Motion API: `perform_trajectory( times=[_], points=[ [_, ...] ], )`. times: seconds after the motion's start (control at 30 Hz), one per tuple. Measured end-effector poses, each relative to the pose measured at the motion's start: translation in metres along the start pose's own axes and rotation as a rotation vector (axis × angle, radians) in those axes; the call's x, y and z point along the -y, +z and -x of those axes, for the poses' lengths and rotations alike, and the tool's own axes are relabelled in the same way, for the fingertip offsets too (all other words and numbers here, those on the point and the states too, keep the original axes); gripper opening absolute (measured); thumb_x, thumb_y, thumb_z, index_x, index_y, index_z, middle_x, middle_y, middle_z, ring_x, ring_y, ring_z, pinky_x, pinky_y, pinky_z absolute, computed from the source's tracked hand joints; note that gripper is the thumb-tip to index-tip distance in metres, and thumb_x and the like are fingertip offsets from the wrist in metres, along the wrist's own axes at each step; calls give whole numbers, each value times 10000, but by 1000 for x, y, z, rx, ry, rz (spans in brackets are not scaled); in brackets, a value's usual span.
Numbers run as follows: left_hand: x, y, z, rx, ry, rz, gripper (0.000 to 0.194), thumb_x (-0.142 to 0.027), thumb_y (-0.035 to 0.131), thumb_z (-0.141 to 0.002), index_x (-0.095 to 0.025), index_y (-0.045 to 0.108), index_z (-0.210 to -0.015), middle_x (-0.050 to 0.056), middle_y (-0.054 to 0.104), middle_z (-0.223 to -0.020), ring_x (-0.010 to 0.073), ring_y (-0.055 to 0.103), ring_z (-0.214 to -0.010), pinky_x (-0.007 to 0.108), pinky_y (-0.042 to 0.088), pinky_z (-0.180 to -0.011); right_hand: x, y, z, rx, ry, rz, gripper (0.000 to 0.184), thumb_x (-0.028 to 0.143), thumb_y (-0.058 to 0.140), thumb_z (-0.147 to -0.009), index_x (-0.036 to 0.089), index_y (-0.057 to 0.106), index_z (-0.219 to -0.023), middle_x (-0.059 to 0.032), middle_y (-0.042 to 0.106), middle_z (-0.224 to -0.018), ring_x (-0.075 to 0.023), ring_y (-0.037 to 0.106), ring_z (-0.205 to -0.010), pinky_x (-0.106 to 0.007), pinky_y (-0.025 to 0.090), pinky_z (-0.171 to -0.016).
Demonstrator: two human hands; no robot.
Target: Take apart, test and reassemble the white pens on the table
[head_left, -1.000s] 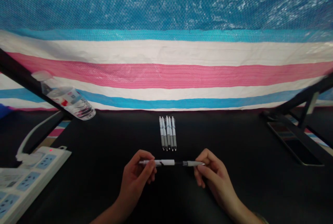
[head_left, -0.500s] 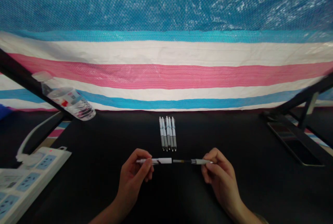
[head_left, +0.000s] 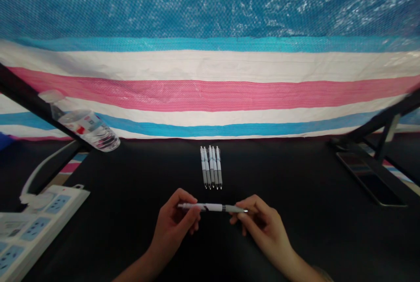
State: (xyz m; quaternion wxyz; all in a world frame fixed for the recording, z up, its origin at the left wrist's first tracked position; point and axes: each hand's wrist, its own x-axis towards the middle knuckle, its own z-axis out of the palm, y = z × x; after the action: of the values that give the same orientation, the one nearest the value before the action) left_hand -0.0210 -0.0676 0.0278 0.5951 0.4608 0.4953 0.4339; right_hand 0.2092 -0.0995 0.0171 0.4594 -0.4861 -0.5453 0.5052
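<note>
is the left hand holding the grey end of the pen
No, the left hand holds the pen's white end, the right hand its grey end.

We see a smooth plastic pen (head_left: pixel 215 207) with a shiny, metallic-looking tip (head_left: pixel 246 210), a matt desk (head_left: pixel 278 172), clear plastic bottle (head_left: pixel 92 129) at its far left corner, glossy phone (head_left: pixel 370 179) by the desk's right edge, shiny woven sheeting (head_left: pixel 210 15) behind

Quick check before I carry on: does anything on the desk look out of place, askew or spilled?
The bottle at the far left of the desk leans sharply, as if tipping, though lens distortion may exaggerate it. No spill shows, and the held pen has no visible damage.
</note>
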Motion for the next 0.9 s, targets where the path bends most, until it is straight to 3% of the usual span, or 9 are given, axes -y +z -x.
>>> perform_trajectory(
  times=[0.1,0.23,0.37,0.43,0.5,0.57,0.73,0.83,0.9],
  points=[
    [-1,0,0,-5,3,-3,380,-506,786,-776,-171,609,-814,-40,616,-571,97,556,-458,185,455,-425,-1,-3,1,50,-6,159,318,441,516,-1010,177,654,-899,-65,740,-729,-144,666,-594,-222,507,-544],
    [-1,2,0,11,-5,12,400,-519,798,-756,-167,618,-811,-31,626,-583,102,563,-465,189,453,-422,0,-5,1,136,7,247,514,494,378,-1046,187,597,-696,-17,626,-569,-114,578,-478,-204,415,-467],
    [1,2,0,-41,-1,31,381,-509,786,-779,-173,611,-820,-42,616,-581,96,563,-474,177,442,-431,-3,-3,1,50,-33,244,319,484,498,-1006,189,612,-1036,1,641,-672,-134,582,-554,-229,451,-548],
    [3,1,-1,-58,7,39,371,-503,780,-789,-178,605,-826,-49,611,-578,91,555,-472,170,429,-429,-4,-3,0,15,-40,244,297,464,542,-989,196,581,-1112,0,652,-715,-142,591,-589,-239,462,-581],
    [5,0,-2,-53,3,41,364,-497,777,-796,-178,605,-833,-50,610,-582,89,551,-473,170,428,-431,-4,-4,-1,43,-21,264,280,455,514,-1005,201,617,-952,-4,640,-691,-140,584,-587,-238,444,-568],
    [6,-1,-3,-38,-3,42,362,-494,775,-798,-177,605,-829,-47,612,-585,90,551,-474,172,429,-431,-3,-5,-1,94,1,262,381,457,440,-1034,200,621,-820,-11,626,-659,-140,581,-584,-240,430,-560],
    [7,0,-2,-32,-16,35,352,-485,776,-799,-178,607,-832,-42,614,-591,97,559,-476,179,433,-428,-3,-4,0,38,11,207,303,476,541,-985,202,583,-1107,-19,676,-783,-142,602,-591,-251,454,-574],
    [6,1,-1,-37,-13,37,360,-493,778,-793,-179,604,-824,-44,612,-589,96,557,-472,179,433,-425,-3,-5,0,67,11,255,328,466,490,-1011,200,619,-871,-10,639,-687,-138,586,-570,-247,431,-558],
    [5,1,0,-28,-11,36,361,-494,776,-795,-178,604,-823,-44,613,-589,95,558,-471,179,435,-427,-3,-5,-1,114,15,245,360,452,433,-1035,199,634,-877,-13,642,-682,-141,595,-583,-245,431,-562]
  ],
)
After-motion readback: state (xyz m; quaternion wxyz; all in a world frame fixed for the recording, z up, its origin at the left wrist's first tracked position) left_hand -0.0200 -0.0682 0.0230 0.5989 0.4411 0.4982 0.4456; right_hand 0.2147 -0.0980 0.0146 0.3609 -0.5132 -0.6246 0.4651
